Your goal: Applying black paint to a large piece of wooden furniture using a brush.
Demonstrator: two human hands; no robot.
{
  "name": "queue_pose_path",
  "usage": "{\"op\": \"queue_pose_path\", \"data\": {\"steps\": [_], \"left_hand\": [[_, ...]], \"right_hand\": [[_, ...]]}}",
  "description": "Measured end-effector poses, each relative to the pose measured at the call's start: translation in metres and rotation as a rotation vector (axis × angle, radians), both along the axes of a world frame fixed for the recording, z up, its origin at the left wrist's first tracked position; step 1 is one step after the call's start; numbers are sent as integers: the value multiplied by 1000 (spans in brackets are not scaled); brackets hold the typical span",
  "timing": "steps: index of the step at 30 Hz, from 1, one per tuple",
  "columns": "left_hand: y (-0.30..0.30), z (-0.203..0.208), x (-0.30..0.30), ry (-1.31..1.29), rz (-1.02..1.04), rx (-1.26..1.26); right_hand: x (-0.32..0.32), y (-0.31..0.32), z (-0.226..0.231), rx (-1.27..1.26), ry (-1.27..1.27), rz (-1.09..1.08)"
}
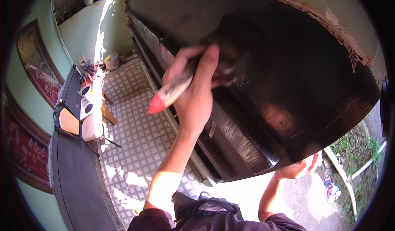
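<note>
My left hand (195, 95) is closed around a paintbrush (175, 91) with a pale handle and a red tip, which points back down to the left. Its bristle end lies in shadow and blur against a dark brown wooden panel (288, 66). Wet-looking shine shows on parts of that panel. At the panel's lower right edge is my right hand (294, 170), its fingers curled. The panel hides part of this hand, and what it holds cannot be made out.
Peeling paint runs along the wall edge (337, 29) above the panel. On the left are chairs (69, 122), a dark ledge (78, 181) and a patterned tile floor (135, 124). A bottle (332, 192) and pale pipes (341, 173) lie at the lower right, beside grass.
</note>
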State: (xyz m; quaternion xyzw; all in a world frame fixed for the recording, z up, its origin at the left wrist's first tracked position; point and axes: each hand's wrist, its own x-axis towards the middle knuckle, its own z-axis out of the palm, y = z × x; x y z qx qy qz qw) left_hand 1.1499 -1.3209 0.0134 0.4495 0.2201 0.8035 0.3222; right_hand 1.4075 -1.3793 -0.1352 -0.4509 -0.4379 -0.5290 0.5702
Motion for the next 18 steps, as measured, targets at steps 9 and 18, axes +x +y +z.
{"op": "queue_pose_path", "data": {"steps": [9,18], "left_hand": [[-18,-7,-22,-79,-81,-8],[-25,-31,-25,127,-57,-245]], "right_hand": [[9,-3,4,-30,-55,-51],[-3,-2,10,-24,-53,-73]]}}
